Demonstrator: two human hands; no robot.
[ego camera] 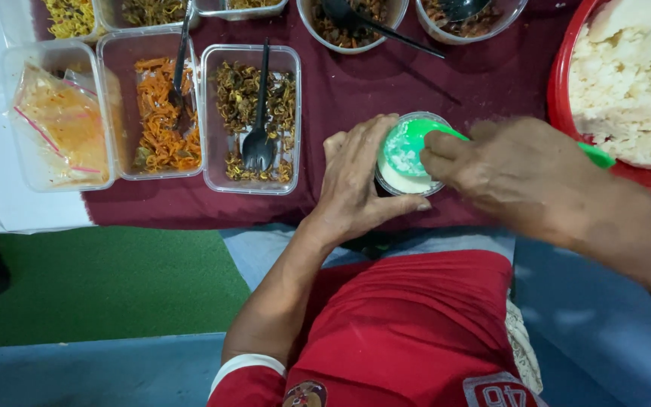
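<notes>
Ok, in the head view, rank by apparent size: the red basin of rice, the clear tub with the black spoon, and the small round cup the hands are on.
1. Red basin, though cropped by the frame edge.
2. Clear tub of dark shredded food.
3. Small round cup, held by the left hand; the right hand presses a green paddle into it.

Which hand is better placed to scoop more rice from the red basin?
Right hand: it holds the green scoop and is beside the basin. Left hand grips the cup.
</notes>
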